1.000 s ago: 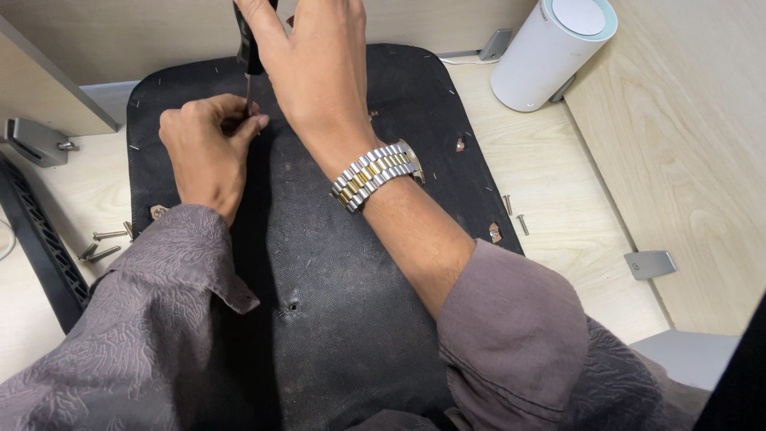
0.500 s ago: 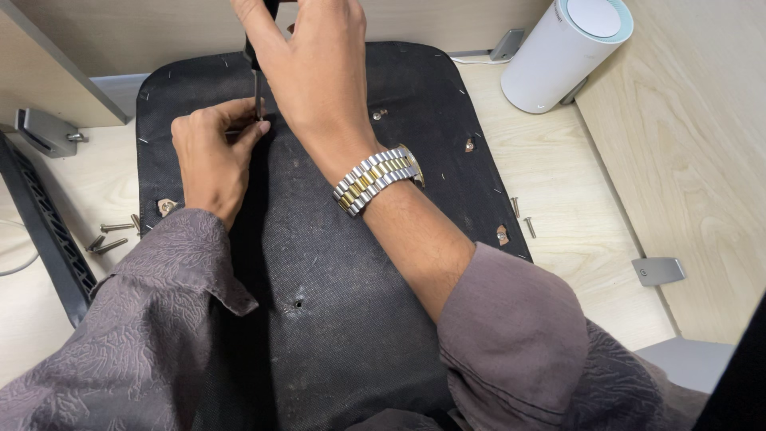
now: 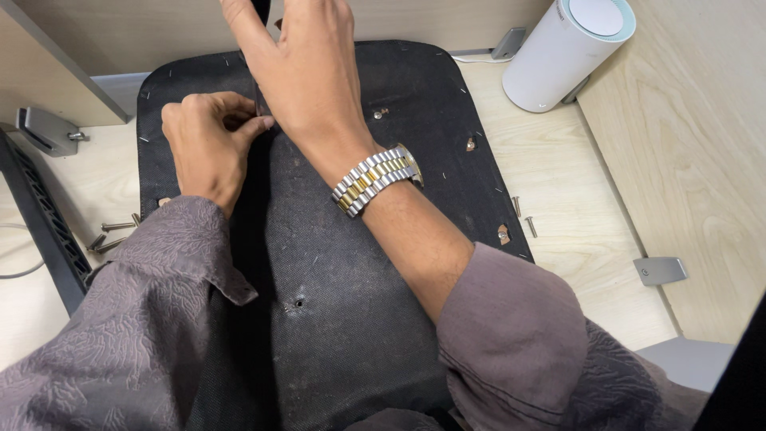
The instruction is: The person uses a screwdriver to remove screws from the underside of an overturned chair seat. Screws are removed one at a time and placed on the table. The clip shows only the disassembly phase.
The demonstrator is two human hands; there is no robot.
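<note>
Pale wood floor [image 3: 558, 183] under everything, light wood panels on the far and right sides, grey metal brackets at the corners. Black fabric-covered seat base [image 3: 359, 263] lying underside up across the middle of the floor, rounded corners, coarse weave, dusty and scuffed. Small hole [image 3: 297, 303] punched through the cloth near the centre; bits of torn cloth showing brown wood at several points toward the edges [image 3: 503, 234]. Right hand [image 3: 307, 72] closed around a dark screwdriver handle [image 3: 259, 9] at the top edge of view, shaft [image 3: 257, 96] dropping straight down onto the far left part of the base; tip hidden behind the fingers. Left hand [image 3: 209, 136] pinched shut at the foot of the shaft, thumb and forefinger meeting right at it; whatever is pinched cannot be made out. Metal watch [image 3: 375, 177] on the right wrist, purple-grey sleeves on both arms. Best handling, as judged: shaft kept upright and square to the cloth, steady downward weight from the right hand, left fingertips kept as a guide only and clear of the tip in case of a slip. Loose screws [image 3: 112, 233] on the floor just left of the base, two more [image 3: 523, 217] to its right. White cylinder with a teal top [image 3: 562, 52] standing far right.
</note>
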